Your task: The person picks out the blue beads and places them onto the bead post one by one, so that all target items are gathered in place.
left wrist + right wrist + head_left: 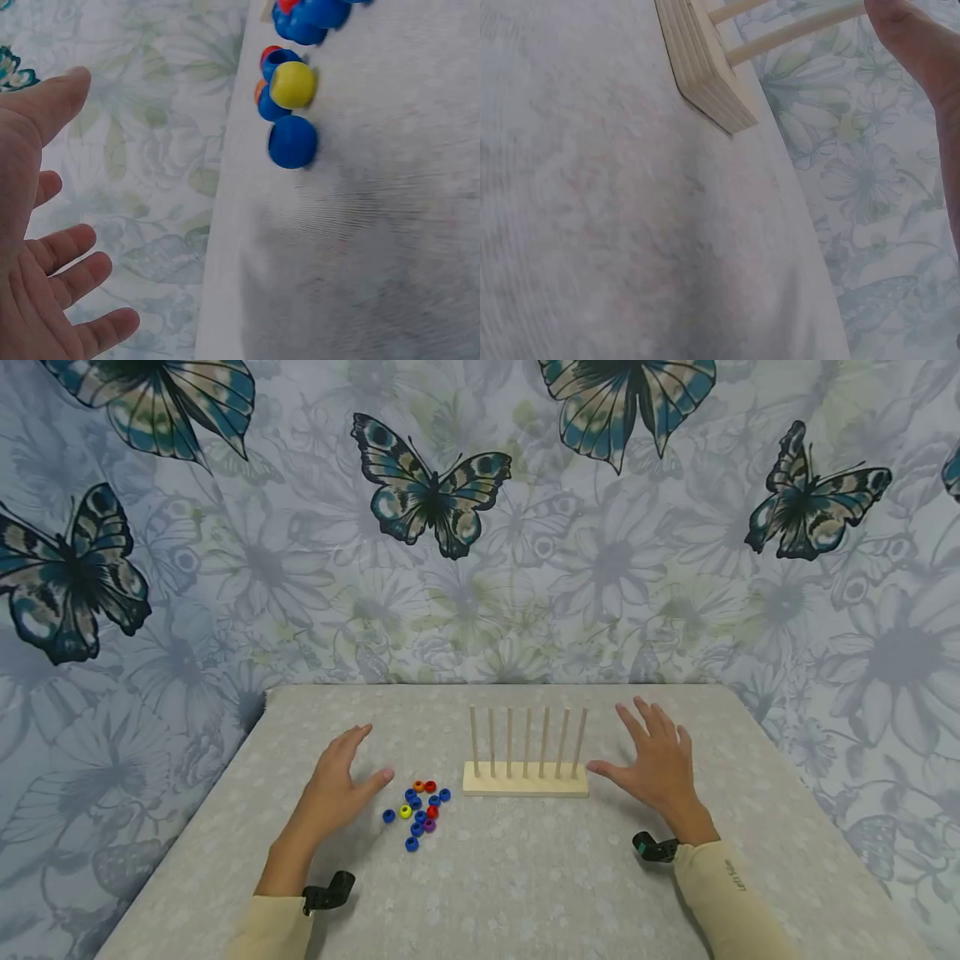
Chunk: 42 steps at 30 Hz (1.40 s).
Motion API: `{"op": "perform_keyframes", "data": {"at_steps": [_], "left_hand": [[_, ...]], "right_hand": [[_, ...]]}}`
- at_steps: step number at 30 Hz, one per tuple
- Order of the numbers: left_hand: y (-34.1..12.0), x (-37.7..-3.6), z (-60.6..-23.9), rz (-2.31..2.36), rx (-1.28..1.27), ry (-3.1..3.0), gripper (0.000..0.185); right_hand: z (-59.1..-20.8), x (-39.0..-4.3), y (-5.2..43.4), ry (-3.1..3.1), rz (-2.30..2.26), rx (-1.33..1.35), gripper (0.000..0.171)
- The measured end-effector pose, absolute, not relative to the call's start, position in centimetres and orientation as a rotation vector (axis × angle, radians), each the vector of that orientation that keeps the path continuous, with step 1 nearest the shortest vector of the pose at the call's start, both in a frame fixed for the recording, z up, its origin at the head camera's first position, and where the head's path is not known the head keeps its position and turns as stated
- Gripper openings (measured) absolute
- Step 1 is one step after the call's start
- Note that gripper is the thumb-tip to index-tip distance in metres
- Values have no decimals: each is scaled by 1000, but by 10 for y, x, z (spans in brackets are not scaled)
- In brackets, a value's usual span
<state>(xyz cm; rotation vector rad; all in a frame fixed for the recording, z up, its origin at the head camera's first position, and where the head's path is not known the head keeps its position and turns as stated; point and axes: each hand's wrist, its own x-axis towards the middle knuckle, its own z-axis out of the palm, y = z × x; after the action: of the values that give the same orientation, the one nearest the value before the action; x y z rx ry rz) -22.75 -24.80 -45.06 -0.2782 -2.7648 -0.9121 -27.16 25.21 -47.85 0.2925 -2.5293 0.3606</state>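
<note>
Lying near left hand (335, 793), beads (421, 817), standing beside right hand (658, 768), peg rack (525, 787)

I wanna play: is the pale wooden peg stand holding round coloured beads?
No, the stand is empty: seven bare pegs, beads beside it.

Teal-and-black butterflies (433, 497) dot the grey floral backdrop (600, 635) behind a pale, faintly patterned tablecloth (555, 877).

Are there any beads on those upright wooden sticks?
No, all seven sticks stand bare, and the beads lie in a loose cluster on the table.
</note>
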Motion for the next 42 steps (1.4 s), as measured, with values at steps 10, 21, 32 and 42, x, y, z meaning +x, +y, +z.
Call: {"op": "perform_keyframes", "data": {"at_steps": [10, 21, 32, 42], "left_hand": [[-246, -218, -468, -989, -245, -2798, 78], [-253, -212, -481, -1145, -211, -2817, 71], [-258, -221, -495, -1220, -188, -2924, 49], [-261, -221, -495, -1243, -214, -2964, 41]], "right_hand": [[-487, -271, 236, -2612, 532, 287, 103], [-499, -269, 219, -2731, 893, 302, 92], [-511, -268, 213, -2792, 1123, 319, 77], [-515, -267, 211, -2791, 1087, 350, 75]]}}
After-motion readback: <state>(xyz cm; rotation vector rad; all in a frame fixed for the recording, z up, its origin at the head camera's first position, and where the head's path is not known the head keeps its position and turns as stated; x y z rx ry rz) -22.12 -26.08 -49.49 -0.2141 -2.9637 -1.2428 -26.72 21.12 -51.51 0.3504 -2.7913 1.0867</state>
